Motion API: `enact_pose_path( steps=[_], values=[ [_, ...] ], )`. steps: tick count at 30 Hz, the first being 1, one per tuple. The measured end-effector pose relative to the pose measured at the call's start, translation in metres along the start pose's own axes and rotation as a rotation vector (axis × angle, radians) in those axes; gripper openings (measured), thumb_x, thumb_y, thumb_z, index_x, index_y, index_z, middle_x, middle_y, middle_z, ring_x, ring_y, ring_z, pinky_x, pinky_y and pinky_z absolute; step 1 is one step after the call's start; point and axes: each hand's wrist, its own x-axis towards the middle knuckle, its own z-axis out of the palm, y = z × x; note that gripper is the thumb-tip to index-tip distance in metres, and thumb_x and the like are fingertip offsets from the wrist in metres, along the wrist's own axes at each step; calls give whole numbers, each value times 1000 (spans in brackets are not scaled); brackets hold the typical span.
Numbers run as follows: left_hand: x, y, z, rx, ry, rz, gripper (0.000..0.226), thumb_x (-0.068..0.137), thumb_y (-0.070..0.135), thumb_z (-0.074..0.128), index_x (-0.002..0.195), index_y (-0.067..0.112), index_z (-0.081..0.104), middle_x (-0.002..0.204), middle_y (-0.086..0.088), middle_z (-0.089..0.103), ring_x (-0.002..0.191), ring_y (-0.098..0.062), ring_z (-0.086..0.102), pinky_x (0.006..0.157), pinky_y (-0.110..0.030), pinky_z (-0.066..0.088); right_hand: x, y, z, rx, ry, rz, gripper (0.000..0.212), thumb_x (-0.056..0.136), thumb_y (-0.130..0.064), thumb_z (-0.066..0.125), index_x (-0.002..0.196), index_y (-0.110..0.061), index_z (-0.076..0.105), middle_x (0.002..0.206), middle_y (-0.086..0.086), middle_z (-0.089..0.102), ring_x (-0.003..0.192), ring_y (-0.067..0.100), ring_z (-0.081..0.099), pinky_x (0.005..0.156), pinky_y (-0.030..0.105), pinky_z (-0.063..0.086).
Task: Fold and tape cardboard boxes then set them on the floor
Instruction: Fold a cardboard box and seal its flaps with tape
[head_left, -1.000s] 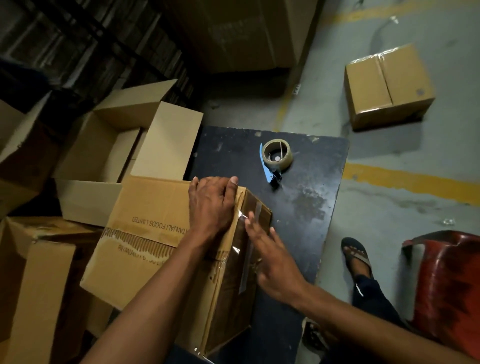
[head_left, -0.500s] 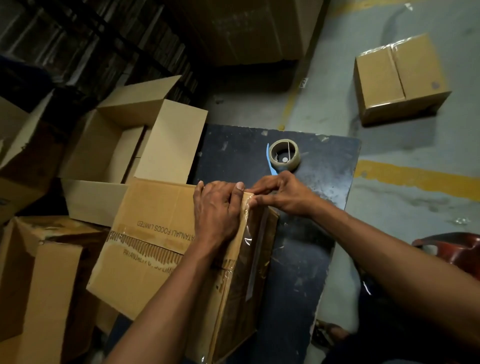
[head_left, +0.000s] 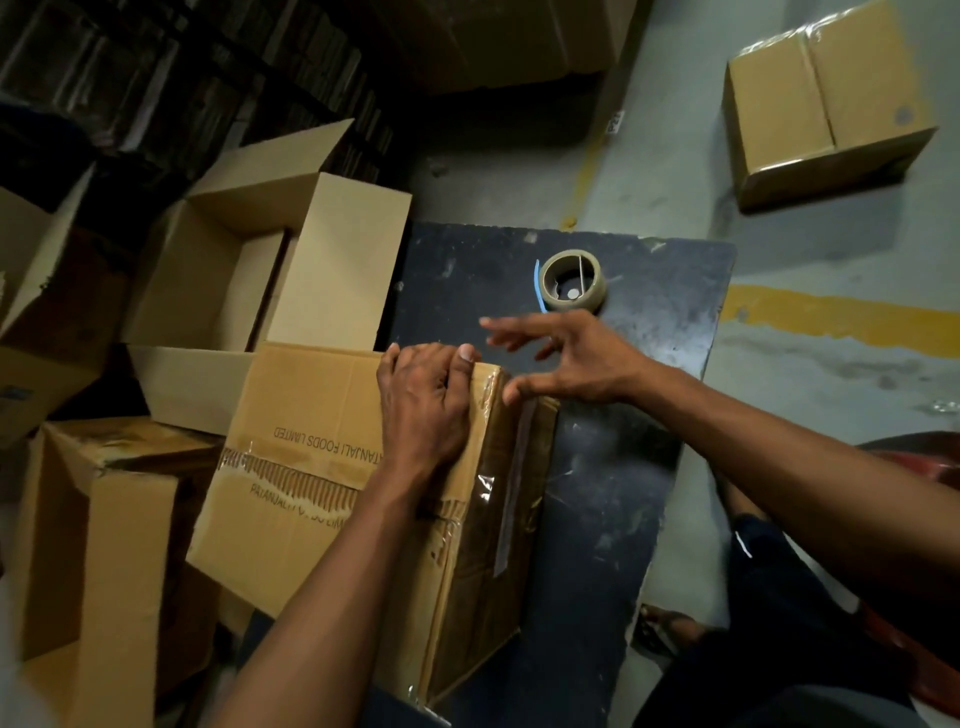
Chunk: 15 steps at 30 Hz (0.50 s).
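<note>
A brown printed cardboard box (head_left: 306, 467) lies on the dark table (head_left: 613, 519), clear tape running over its top right edge and down its side. My left hand (head_left: 426, 405) presses flat on the box's top near that taped edge. My right hand (head_left: 566, 358) hovers just beyond the box's far right corner, fingers spread, holding nothing. A roll of brown tape (head_left: 571, 281) with a blue cutter lies on the table behind my right hand.
An open empty box (head_left: 234, 270) stands left of the table, more boxes (head_left: 98, 545) beside it. A taped box (head_left: 826, 98) sits on the grey floor at the far right. A red chair (head_left: 930, 467) is at the right edge.
My right hand slid up the box's taped side to the top corner, pinched there, and now has lifted off with fingers spread. My left hand stayed pressed on the box.
</note>
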Motion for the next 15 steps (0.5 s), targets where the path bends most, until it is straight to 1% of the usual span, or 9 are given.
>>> enact_pose_path(
  steps=[1, 3, 5, 6, 8, 9, 11, 13, 15],
  values=[
    [0, 0, 0, -7, 10, 0, 44, 109, 46, 31, 93, 26, 67, 89, 12, 59, 94, -6, 49, 111, -56, 34, 5, -6, 5, 0, 12, -34, 80, 79, -62, 76, 150, -36, 48, 136, -10, 65, 119, 0, 61, 91, 24, 56],
    [0, -1, 0, -30, 28, 8, 36, 109, 42, 33, 91, 29, 62, 87, 12, 57, 91, -8, 50, 109, -58, 37, 12, -10, 19, -70, -30, -90, 78, 83, -62, 73, 152, -37, 46, 138, -6, 64, 120, 7, 62, 95, 34, 56],
    [0, -4, 0, -44, 27, 17, 37, 109, 41, 34, 95, 26, 66, 90, 10, 61, 93, -10, 55, 109, -57, 38, 13, 1, 31, -119, -91, -66, 83, 83, -66, 71, 156, -44, 37, 137, 7, 65, 117, 21, 66, 96, 45, 54],
    [-1, -4, 0, -45, 21, 16, 40, 109, 41, 35, 100, 23, 69, 95, 8, 66, 96, -12, 58, 111, -57, 37, 12, 10, 30, -160, -113, -53, 85, 82, -69, 70, 156, -50, 32, 132, 13, 67, 111, 24, 68, 93, 46, 54],
    [-2, -1, -2, -58, 11, 3, 43, 108, 42, 35, 112, 21, 73, 108, 3, 72, 107, -15, 62, 115, -55, 34, 5, 21, 16, -332, -172, -34, 87, 82, -67, 71, 156, -51, 28, 127, 8, 70, 105, 18, 68, 91, 43, 55],
    [-3, 0, -3, -76, 19, -4, 43, 108, 41, 36, 118, 20, 72, 114, 1, 72, 112, -15, 62, 117, -55, 33, -3, 28, 11, -397, -207, -29, 90, 83, -65, 72, 158, -47, 26, 130, 5, 68, 109, 17, 66, 93, 45, 55],
    [-6, 2, -4, -124, 52, -7, 40, 107, 36, 40, 128, 17, 69, 125, -2, 71, 120, -15, 59, 119, -53, 32, -23, 31, 8, -455, -204, -33, 106, 80, -67, 71, 163, -36, 14, 147, 7, 56, 127, 22, 57, 105, 48, 51],
    [-9, 2, -4, -165, 102, -9, 37, 107, 29, 45, 133, 15, 65, 129, -4, 69, 122, -15, 59, 116, -51, 39, -32, 16, 17, -400, -112, -89, 116, 77, -72, 70, 165, -31, 7, 163, 6, 36, 143, 23, 43, 114, 44, 43],
    [-11, 2, -6, -204, 174, -20, 33, 105, 21, 49, 134, 14, 65, 126, -5, 69, 117, -13, 59, 107, -45, 49, -23, -6, 33, -384, -18, -219, 110, 78, -77, 67, 163, -33, 13, 168, 2, 23, 149, 24, 35, 114, 43, 40]
  ],
)
